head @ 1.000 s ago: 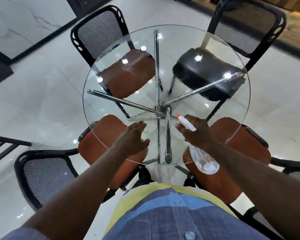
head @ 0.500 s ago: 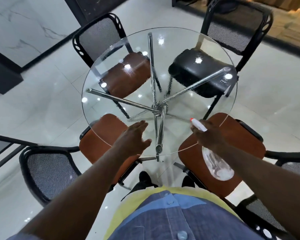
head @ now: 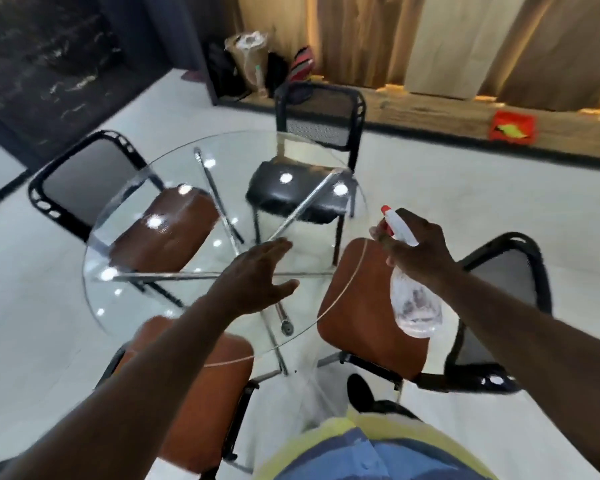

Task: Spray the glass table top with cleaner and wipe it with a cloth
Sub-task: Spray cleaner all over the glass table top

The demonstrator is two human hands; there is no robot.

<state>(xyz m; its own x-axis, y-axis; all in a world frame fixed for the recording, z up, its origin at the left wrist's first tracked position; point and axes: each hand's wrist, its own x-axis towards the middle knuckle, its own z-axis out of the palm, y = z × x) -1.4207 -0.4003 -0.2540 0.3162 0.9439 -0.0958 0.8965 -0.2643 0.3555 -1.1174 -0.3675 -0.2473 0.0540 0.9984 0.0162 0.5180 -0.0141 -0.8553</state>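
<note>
The round glass top (head: 146, 299) fills the middle-left of the frame, with chrome legs (head: 222, 276) crossing under it. The left hand (head: 257, 278) is stretched out palm down over the near-centre part of the glass. Its fingers are straight and close together and the thumb is spread to the right; whether it touches the glass cannot be told.

The right hand (head: 420, 251) is at centre right, just outside the right rim of the glass, curled round the neck of a clear bottle (head: 414, 306). The bottle is tilted: its red-tipped nozzle (head: 385, 210) points to the upper left, toward the table, and its body hangs down to the lower right, over a brown chair seat (head: 361, 306).

Other chairs ring the table:
- a brown seat (head: 167, 230) at the left, seen through the glass
- a black seat (head: 298, 192) at upper centre
- a brown seat (head: 194, 393) at the lower left, under the left forearm

A blue and yellow shirt (head: 361, 455) shows at the bottom edge.
</note>
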